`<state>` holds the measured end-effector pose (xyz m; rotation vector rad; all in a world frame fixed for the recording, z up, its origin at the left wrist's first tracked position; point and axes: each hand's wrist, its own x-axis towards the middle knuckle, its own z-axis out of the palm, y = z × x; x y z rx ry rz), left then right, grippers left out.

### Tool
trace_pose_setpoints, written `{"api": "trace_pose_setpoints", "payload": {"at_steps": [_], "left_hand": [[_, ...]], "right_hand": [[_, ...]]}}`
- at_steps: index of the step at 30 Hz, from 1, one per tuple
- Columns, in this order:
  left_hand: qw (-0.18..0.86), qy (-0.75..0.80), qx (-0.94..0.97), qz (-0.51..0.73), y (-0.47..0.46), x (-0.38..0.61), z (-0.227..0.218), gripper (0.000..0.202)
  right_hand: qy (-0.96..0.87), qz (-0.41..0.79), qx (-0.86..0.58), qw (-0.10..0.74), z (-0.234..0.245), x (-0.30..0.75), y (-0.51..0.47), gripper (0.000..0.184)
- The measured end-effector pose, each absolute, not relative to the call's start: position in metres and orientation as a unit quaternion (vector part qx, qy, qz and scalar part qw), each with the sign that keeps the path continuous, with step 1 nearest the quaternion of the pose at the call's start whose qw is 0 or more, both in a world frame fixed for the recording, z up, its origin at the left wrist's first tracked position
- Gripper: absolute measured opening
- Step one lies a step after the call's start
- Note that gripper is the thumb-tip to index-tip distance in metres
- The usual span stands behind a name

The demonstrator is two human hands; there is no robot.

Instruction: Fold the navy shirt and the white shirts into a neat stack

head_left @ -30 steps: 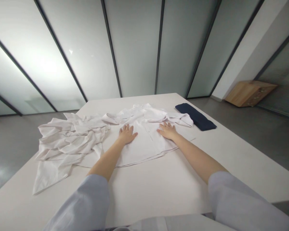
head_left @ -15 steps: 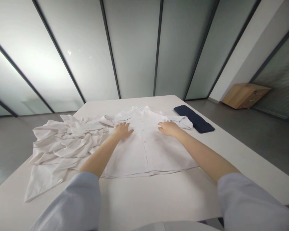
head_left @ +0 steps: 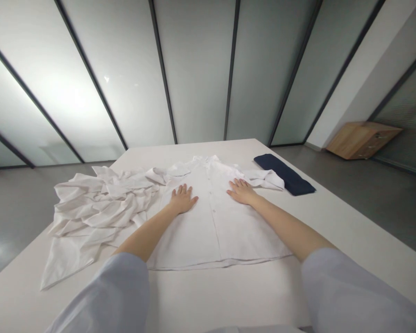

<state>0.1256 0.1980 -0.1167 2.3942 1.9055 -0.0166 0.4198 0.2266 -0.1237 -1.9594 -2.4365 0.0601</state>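
A white button-up shirt lies front side up on the table, its collar at the far end and its hem towards me. Flat on the left half of its chest rests my left hand, fingers spread, holding nothing. My right hand lies open with palm down on the other side of the button line. The shirt's right sleeve reaches out past that hand. Close to my left arm, a crumpled heap of white cloth touches or overlaps the shirt's left side; its kind is unclear.
The white table runs away from me towards frosted glass panels. A folded dark navy cloth lies near its right edge. On the floor at the far right stands a wooden cabinet.
Both hands have slid a little towards me on the shirt, fingers now flatter and more spread. The shirt's hem sits slightly nearer to me. The view has shifted slightly.
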Motion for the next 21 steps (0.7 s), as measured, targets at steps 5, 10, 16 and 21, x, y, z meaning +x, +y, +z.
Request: {"api": "trace_pose_setpoints", "payload": {"at_steps": [5, 10, 16, 21], "left_hand": [[0.032, 0.613, 0.789, -0.036, 0.174, 0.133, -0.099, 0.067], [0.037, 0.589, 0.806, -0.048, 0.184, 0.141, -0.073, 0.063], [0.008, 0.581, 0.813, 0.033, 0.217, 0.140, -0.093, 0.060], [0.020, 0.627, 0.779, 0.016, 0.229, 0.125, -0.110, 0.061]], "right_hand": [[-0.822, -0.005, -0.570, 0.005, -0.109, 0.425, 0.203, 0.058], [-0.830, 0.016, -0.556, 0.035, -0.086, 0.414, 0.199, 0.035], [-0.856, 0.006, -0.514, 0.060, -0.098, 0.399, 0.225, 0.051], [-0.805, 0.011, -0.592, 0.041, -0.116, 0.405, 0.239, 0.058]]}}
